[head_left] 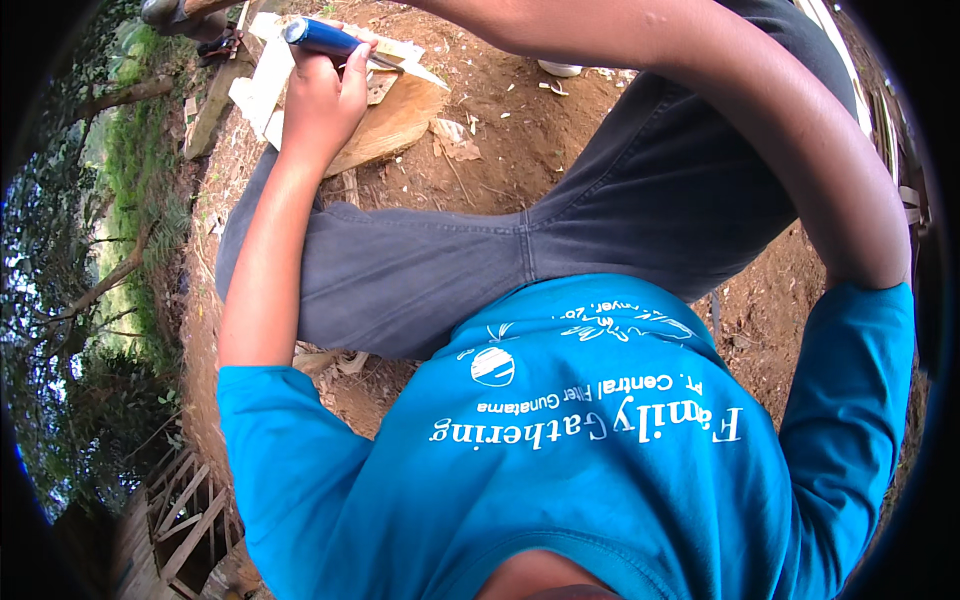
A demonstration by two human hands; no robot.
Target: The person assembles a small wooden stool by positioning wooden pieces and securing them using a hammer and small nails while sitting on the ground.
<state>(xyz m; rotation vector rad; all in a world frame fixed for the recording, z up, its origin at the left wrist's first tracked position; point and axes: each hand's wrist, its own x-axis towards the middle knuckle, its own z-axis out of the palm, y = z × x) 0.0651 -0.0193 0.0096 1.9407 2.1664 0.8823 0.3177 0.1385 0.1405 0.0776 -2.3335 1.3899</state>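
My left hand [325, 100] is closed around the blue handle of a chisel [328, 38]. The thin blade slopes down to the right, over pale, freshly cut wood [268, 82]. Beneath lies a larger wood block [395, 122] with a light brown face. My right forearm [560, 25] reaches across the top and leaves the picture there, so my right hand is hidden. At the top left corner shows the dark, rounded head of what looks like a hammer [163, 12], with a brown handle running off the upper edge.
Brown soil [520, 120] strewn with pale wood chips lies around the block. My legs in dark grey trousers [420, 270] are spread on either side. Green plants [140, 170] grow at the left, and a stack of wooden slats [190, 515] stands at the lower left.
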